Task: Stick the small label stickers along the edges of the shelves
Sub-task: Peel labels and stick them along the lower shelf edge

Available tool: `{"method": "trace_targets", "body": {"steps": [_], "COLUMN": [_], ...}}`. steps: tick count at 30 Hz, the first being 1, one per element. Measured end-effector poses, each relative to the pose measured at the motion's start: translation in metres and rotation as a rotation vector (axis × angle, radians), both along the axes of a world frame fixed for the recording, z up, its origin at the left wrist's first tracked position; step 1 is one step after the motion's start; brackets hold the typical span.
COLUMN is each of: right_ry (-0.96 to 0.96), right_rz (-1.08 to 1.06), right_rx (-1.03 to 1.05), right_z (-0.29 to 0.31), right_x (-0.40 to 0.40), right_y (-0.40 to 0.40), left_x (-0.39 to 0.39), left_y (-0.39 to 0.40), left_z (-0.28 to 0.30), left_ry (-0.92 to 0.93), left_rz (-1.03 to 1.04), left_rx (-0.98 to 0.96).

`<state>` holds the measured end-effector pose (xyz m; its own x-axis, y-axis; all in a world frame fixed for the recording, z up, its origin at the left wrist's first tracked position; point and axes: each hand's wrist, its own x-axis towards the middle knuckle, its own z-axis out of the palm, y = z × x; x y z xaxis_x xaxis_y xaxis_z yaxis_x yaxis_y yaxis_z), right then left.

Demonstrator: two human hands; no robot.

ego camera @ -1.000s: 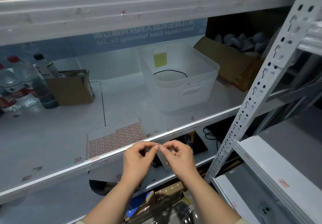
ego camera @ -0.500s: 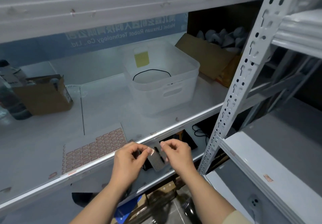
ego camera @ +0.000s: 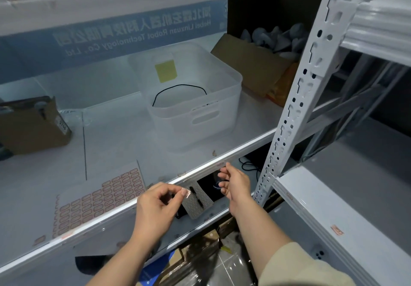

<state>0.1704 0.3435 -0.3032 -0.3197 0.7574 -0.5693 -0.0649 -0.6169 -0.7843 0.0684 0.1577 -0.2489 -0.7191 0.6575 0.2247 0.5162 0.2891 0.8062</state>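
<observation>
— How far were you with the labels?

— Several stickers (ego camera: pixel 337 229) were already on the shelf edge (ego camera: pixel 222 162). Your left hand (ego camera: pixel 155 210) pinched one small label (ego camera: pixel 186 193) just below that edge; your right hand (ego camera: pixel 235 183) was open and empty. The sticker sheet (ego camera: pixel 97 199) was mostly full, so much remained.

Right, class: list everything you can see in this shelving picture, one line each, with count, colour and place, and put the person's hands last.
sticker sheet: one, white with red-outlined labels, front left of shelf
peeled sticker: one, red-edged, at left fingertips
storage bin: one, translucent white, shelf middle
black cable: one, inside bin
yellow note: one, bin's far wall
cardboard boxes: two, brown, left and back right
shelf edge: white, several stuck labels
upright post: one, white, right
left hand: pinching sticker
right hand: open, empty
</observation>
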Motion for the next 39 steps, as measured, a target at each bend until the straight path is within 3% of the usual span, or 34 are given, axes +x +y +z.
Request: {"method": "trace_targets", "body": {"steps": [19,39], "right_ry": [0.101,0.018], "right_rz": [0.011,0.07], "right_rx": [-0.033,-0.111], "right_z": [0.003,0.009], "right_x": [-0.011,-0.013], "right_y": [0.003,0.007], "left_x": [0.002,0.002], "left_y": [0.0,0.002], "left_z": [0.001,0.0], "left_ry": [-0.042,-0.072], "left_rz": [0.011,0.008], "left_rx": [-0.021,0.009]}}
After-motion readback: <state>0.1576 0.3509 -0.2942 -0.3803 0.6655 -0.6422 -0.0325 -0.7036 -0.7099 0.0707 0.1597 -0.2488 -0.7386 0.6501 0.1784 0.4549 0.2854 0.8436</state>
